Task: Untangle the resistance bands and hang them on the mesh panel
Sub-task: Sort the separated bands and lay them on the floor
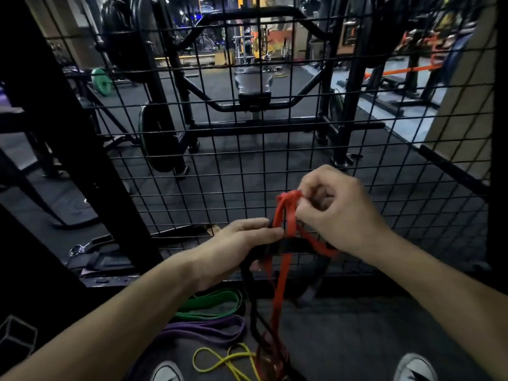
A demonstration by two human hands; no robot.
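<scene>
Nearest me, at six o'clock, a thin yellow rubber band lies on the floor. I see my left hand gripping the black band, my right hand pinching the flat red rubber band before the black wire mesh panel. No readable writing.

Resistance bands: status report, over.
Right hand pinches red band; left hand grips black band. Still tangled. Green band, purple band, yellow band on floor.

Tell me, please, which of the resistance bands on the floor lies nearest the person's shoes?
The yellow band, the thinnest one, looped beside the left shoe; the purple band and green band lie farther off, toward the mesh panel.
</scene>
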